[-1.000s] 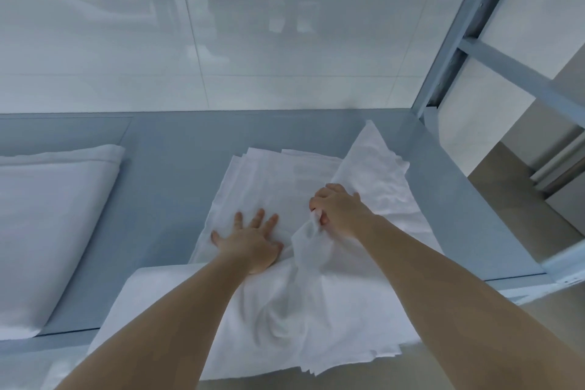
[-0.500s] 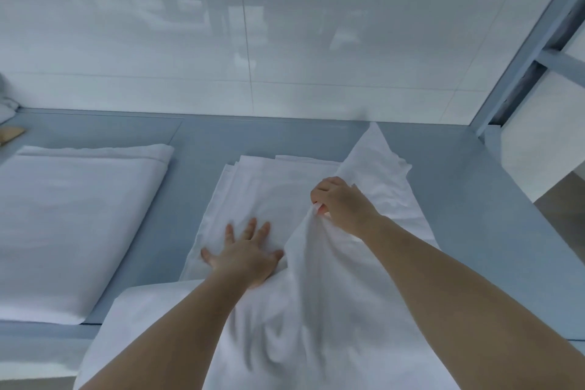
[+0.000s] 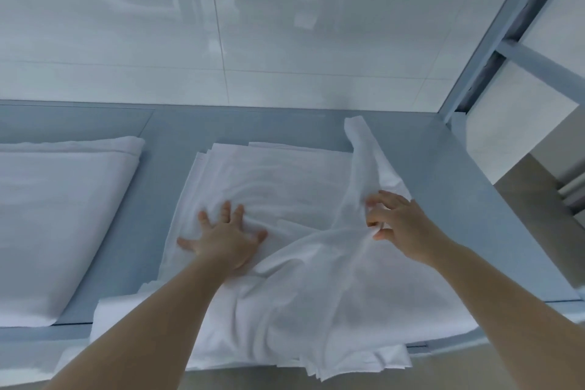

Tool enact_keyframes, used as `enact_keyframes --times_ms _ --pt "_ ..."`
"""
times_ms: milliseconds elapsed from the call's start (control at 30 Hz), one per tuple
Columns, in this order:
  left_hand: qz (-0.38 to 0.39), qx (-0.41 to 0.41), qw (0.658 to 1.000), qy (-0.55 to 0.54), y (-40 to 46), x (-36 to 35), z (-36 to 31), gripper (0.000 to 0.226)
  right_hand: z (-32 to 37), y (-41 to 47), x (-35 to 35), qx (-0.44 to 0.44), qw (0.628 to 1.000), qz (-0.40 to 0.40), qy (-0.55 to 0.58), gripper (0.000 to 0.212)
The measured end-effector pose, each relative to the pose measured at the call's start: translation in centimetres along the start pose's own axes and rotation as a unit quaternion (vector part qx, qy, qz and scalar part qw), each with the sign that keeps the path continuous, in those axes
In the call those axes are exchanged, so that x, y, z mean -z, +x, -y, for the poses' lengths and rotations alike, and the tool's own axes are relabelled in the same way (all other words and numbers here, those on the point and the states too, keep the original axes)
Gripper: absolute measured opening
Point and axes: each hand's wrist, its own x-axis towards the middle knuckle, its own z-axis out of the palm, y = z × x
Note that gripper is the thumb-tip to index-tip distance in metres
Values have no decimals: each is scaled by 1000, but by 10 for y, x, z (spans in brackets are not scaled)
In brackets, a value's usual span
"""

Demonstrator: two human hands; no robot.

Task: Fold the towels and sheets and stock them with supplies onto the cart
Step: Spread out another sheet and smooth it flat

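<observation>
A white sheet lies partly folded and rumpled on the blue-grey shelf of a metal rack, its near edge hanging over the front lip of the shelf in loose layers. The left hand presses flat on the sheet with fingers spread and straight, holding the cloth down near its middle. The right hand is at a raised ridge of the same sheet, its fingers loosely curved and parted; it touches the fabric, but whether it pinches it cannot be told. From that ridge a strip of cloth runs up toward the back of the shelf. To the left, well apart, a second folded white sheet lies flat on the same shelf. Behind the shelf stands a glossy white tiled wall, and at the right a blue-grey upright post of the rack. No writing is legible.
</observation>
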Motion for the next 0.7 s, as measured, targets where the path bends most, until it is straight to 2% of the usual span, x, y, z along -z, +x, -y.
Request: enact_keyframes --times_ms 100,167,200,267,400,467,500,700 --pt "-18 35 999 9 2 6 -19 87 -8 -4 -10 -1 987 -27 158 28" --pt "-49 20 998 21 5 6 -40 86 -13 0 -15 -50 958 -110 260 37" --pt "-65 -14 998 24 7 3 -52 84 -18 4 -20 -86 948 -148 267 40" --pt "-68 -100 993 18 13 -4 -76 79 -30 14 -31 -140 953 -157 221 46" --pt "-21 -205 977 49 35 -11 -99 71 -37 39 -55 -186 976 -45 101 62" --pt "-42 -211 973 83 44 -17 -96 71 -33 46 -70 -206 978 8 28 64" --pt "-59 -210 972 90 46 -21 -94 71 -32 46 -77 -208 978 10 1 64" --pt "-120 -201 968 87 61 -25 -81 78 -42 32 -89 -227 972 -43 -37 65"
